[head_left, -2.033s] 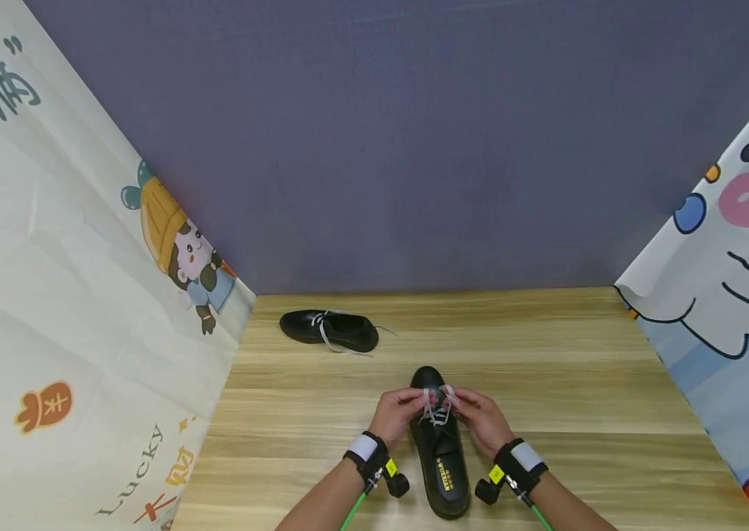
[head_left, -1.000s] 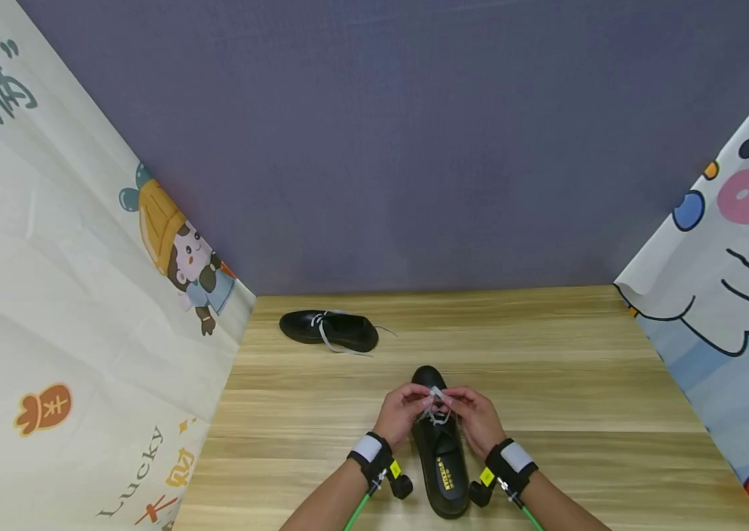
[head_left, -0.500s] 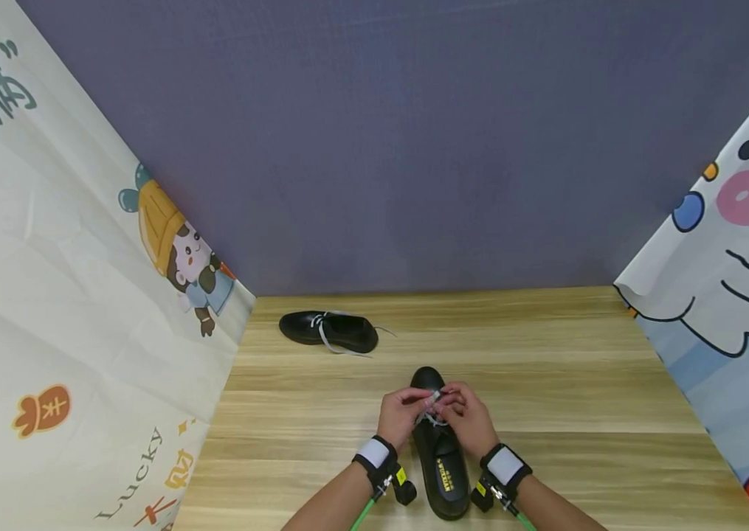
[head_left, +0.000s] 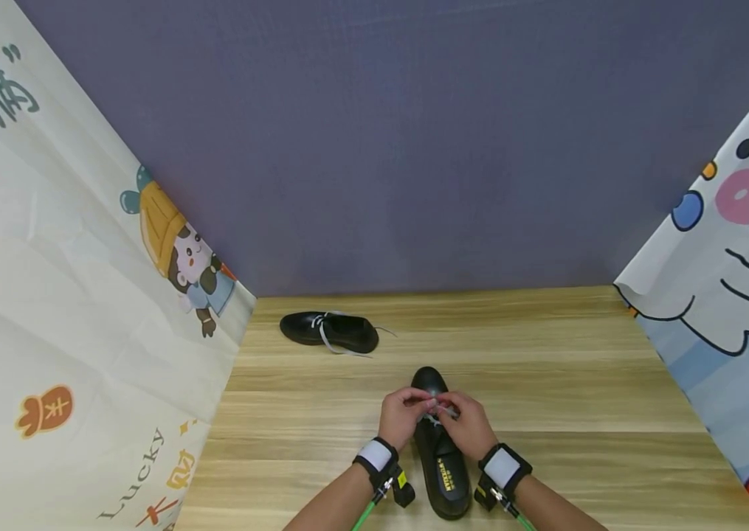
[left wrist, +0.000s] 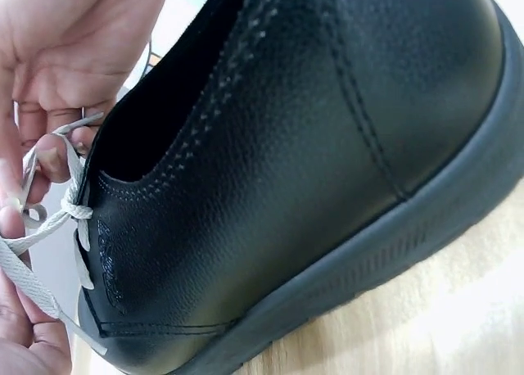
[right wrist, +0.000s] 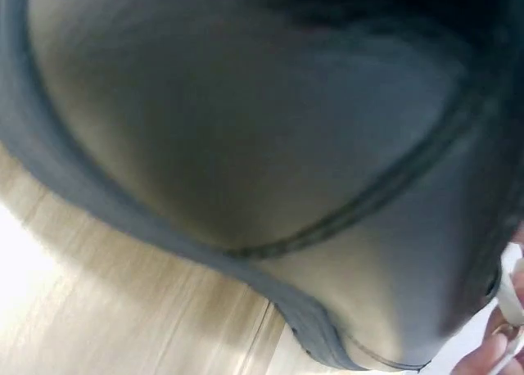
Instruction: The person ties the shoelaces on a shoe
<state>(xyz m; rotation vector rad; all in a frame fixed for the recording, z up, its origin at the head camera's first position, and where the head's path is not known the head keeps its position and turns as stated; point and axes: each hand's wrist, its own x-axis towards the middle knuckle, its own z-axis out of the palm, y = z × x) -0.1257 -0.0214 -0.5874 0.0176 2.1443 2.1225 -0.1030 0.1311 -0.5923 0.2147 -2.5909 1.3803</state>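
Note:
A black lace-up shoe (head_left: 442, 472) lies on the wooden surface between my forearms, toe pointing away. My left hand (head_left: 402, 419) and right hand (head_left: 470, 428) meet over its front, each pinching part of the pale shoelace (left wrist: 33, 289). Fingertips of both hands nearly touch and hide most of the lace in the head view. In the left wrist view, a knot (left wrist: 76, 210) sits against the lacing, with loops and loose ends among the fingers. In the right wrist view, the shoe's side (right wrist: 246, 129) fills most of the picture; fingers and lace show only at the lower right edge.
A second black shoe (head_left: 330, 331) lies farther back to the left, toe pointing left, its laces trailing loose. The wood-grain surface (head_left: 547, 354) meets a dark grey-purple wall panel (head_left: 427, 147). Printed cloths flank it: white on the left (head_left: 68, 295), cartoon-patterned on the right (head_left: 699, 295).
Two seconds ago the hands stood apart, each with a lace loop showing. They came together and the loops crossed; now fingers cover most of the lace. The right hand has shifted slightly left.

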